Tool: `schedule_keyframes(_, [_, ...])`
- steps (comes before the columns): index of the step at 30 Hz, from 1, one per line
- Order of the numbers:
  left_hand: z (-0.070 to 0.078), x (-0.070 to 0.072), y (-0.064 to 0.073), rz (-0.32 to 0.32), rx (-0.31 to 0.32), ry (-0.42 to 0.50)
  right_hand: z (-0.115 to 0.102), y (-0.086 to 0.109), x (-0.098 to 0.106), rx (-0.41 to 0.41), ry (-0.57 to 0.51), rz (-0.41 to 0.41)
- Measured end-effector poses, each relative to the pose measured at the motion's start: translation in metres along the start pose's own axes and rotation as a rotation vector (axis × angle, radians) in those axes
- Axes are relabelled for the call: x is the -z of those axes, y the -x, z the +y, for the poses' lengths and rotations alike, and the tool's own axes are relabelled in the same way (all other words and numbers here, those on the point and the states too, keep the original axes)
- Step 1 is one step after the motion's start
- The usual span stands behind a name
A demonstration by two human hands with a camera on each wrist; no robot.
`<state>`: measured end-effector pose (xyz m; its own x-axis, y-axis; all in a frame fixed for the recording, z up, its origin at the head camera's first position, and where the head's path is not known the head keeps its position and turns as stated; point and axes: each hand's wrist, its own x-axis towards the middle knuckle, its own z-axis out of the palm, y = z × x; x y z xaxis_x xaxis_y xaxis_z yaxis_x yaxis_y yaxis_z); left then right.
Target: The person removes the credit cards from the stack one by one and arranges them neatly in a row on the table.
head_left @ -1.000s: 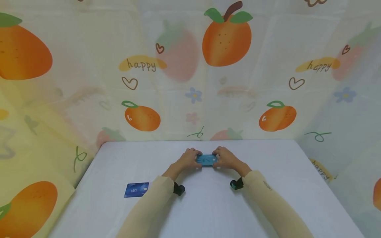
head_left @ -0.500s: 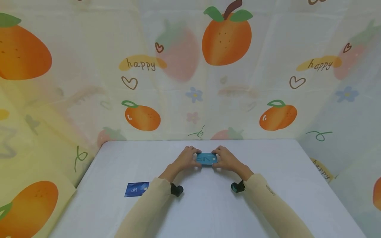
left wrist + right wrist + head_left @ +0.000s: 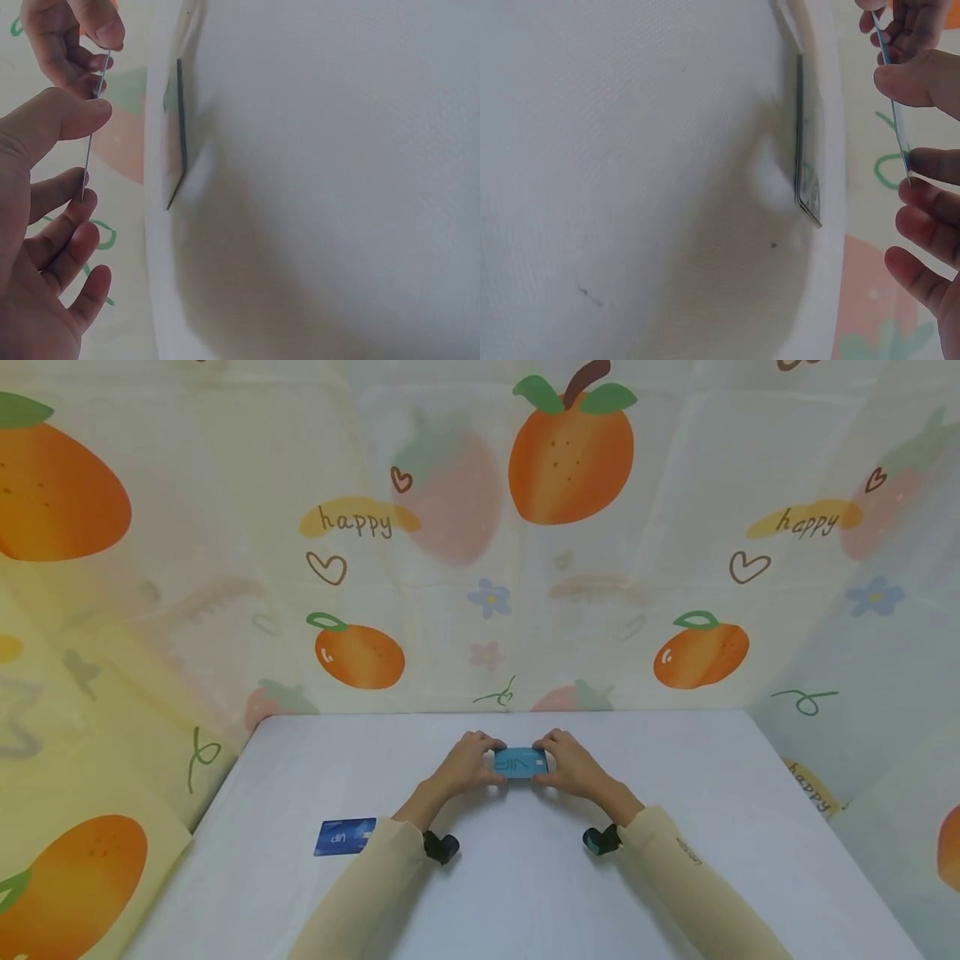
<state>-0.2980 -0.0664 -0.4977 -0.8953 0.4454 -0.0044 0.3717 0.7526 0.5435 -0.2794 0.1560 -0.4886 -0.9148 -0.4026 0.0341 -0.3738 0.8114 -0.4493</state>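
head view: left hand, right hand pinch teal "vip" card; blue card: "vip".

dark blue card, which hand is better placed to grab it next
Left hand, probably: the dark blue card lies nearer, by the left sleeve. The right hand is farther; both pinch the light blue card.

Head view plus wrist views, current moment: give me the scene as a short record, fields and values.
held: light-blue card
left hand: left hand pinches one end of the card between thumb and fingers
right hand: right hand pinches the other end the same way
card position: raised, apart from the table
below card: flat, shiny thing with a dark edge, on the table; kind unclear
other card: dark-blue card, flat on the table by the left sleeve
backdrop: fruit-print cloth
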Motion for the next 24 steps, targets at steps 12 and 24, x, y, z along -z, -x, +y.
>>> schedule_keyframes(12, [0.003, 0.006, 0.014, -0.019, -0.013, 0.012, -0.007, 0.009, 0.004, 0.037, -0.063, 0.009])
schedule_keyframes(24, [0.005, 0.009, 0.033, 0.009, 0.007, 0.024, -0.017, 0.013, 0.004, 0.047, -0.088, 0.005])
